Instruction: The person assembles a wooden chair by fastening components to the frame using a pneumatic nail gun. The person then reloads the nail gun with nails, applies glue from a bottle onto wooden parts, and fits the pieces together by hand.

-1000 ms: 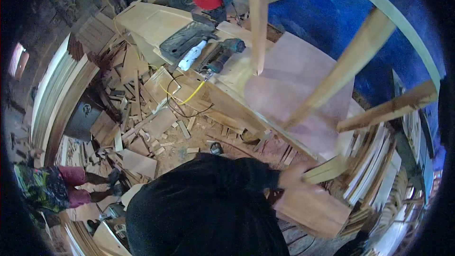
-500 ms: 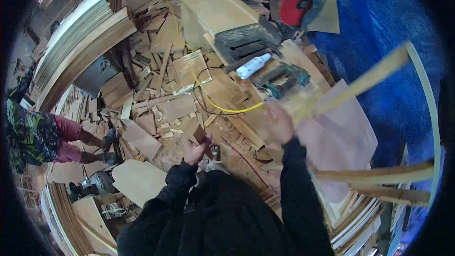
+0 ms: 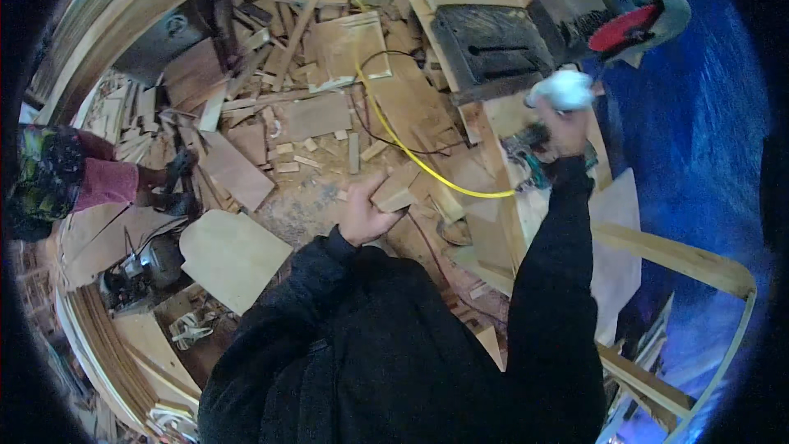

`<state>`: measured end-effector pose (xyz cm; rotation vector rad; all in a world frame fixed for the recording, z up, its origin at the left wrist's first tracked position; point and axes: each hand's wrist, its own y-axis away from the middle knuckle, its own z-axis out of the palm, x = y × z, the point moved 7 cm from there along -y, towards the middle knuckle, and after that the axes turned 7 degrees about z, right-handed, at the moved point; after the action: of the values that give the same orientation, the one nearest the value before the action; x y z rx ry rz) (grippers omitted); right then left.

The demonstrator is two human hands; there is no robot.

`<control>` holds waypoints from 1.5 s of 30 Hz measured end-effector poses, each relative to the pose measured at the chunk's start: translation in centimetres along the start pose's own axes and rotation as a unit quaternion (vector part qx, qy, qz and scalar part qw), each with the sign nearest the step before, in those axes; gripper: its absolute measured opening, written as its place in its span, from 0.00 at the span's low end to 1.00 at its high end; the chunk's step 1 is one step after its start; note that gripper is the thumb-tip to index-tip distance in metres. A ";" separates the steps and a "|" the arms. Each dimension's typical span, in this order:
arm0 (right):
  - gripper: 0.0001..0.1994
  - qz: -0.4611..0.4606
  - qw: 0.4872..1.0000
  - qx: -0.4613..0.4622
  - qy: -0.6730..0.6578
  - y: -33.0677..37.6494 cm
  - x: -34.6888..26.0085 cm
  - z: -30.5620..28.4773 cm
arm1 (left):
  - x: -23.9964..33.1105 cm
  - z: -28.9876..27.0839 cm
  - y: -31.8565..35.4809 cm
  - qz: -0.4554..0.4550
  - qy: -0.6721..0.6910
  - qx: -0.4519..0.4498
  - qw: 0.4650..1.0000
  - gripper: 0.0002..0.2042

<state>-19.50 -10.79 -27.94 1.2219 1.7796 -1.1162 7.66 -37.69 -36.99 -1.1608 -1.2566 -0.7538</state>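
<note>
My left hand (image 3: 360, 215) is closed around a small wooden block (image 3: 399, 191), in front of my body, thumb along its near side. Over the workbench at right, my right hand (image 3: 567, 133) grips a white bottle (image 3: 565, 90); both are smeared by motion. Just below that hand lies a teal and dark power tool (image 3: 528, 154), partly hidden by my sleeve. A yellow cord (image 3: 411, 156) runs up to the tool.
A teal saw with a red disc (image 3: 633, 29) stands at far right, beside a blue tarp (image 3: 707, 115). Wood offcuts (image 3: 304, 144) litter the floor. At left stands another person (image 3: 107, 181) in pink shorts. A wooden frame (image 3: 674, 259) is at right.
My right hand has moved away to the upper right and lifted the white bottle off the bench. The left hand still holds the block. The whole view has shifted.
</note>
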 end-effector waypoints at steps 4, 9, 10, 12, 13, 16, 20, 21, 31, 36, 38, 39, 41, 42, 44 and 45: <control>0.23 -0.043 0.927 0.157 -0.337 7.4 -11.2 -7.8 | 1.5 2.9 -1.7 0.037 0.009 -0.013 0.999 0.12; 0.35 -0.015 0.928 0.022 -0.372 13.2 -16.8 -4.4 | 4.6 5.9 -1.6 0.064 -0.047 -0.112 0.991 0.12; 0.34 0.000 0.931 0.036 -0.364 14.1 -16.7 -4.7 | 5.0 6.2 -1.6 0.069 -0.042 -0.120 0.989 0.12; 0.32 0.024 0.938 0.030 -0.345 15.5 -17.8 -4.7 | 5.7 7.0 -1.5 0.074 -0.013 -0.119 0.990 0.12; 0.32 0.023 0.940 0.029 -0.340 16.0 -18.0 -5.0 | 5.9 7.3 -1.4 0.075 -0.008 -0.117 0.990 0.12; 0.28 0.060 0.944 0.065 -0.319 16.8 -17.7 -6.1 | 7.0 8.2 -1.1 0.119 -0.061 -0.133 0.982 0.12; 0.26 0.068 0.949 0.069 -0.301 16.8 -17.6 -6.5 | 7.4 8.9 -0.4 0.136 -0.034 -0.141 0.980 0.14; 0.26 0.066 0.952 0.075 -0.288 16.7 -17.6 -6.7 | 7.4 9.0 -0.3 0.141 -0.029 -0.137 0.980 0.15; 0.25 0.029 0.974 0.129 -0.184 17.0 -18.8 -8.5 | 7.9 9.2 -0.5 0.194 -0.089 -0.124 0.969 0.15; 0.26 -0.065 0.989 0.123 0.049 16.7 -21.6 -7.9 | 7.7 8.5 -0.6 0.185 -0.068 -0.124 0.973 0.15; 0.27 0.013 0.974 0.147 -0.172 16.0 -18.8 -10.3 | 7.6 8.1 -0.7 0.190 -0.047 -0.106 0.975 0.15; 0.29 0.021 0.958 0.116 -0.260 16.3 -18.4 -10.3 | 7.4 8.2 -0.8 0.184 -0.038 -0.102 0.977 0.15; 0.31 0.046 0.945 0.072 -0.317 16.6 -17.9 -9.9 | 7.3 8.2 -0.9 0.178 -0.029 -0.099 0.979 0.14; 0.30 0.064 0.936 0.064 -0.341 16.8 -17.6 -9.5 | 7.6 8.1 -1.0 0.176 -0.045 -0.096 0.979 0.14; 0.29 0.074 0.937 0.079 -0.333 17.0 -17.8 -8.3 | 8.0 8.1 -0.9 0.174 -0.060 -0.093 0.978 0.14; 0.28 0.084 0.937 0.093 -0.326 17.2 -17.8 -8.0 | 8.2 8.1 -0.9 0.184 -0.059 -0.091 0.977 0.14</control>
<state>1.79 -6.47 -13.63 0.9291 1.0702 -1.4048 5.94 -29.07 -29.52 -1.5552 -1.0403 -0.5351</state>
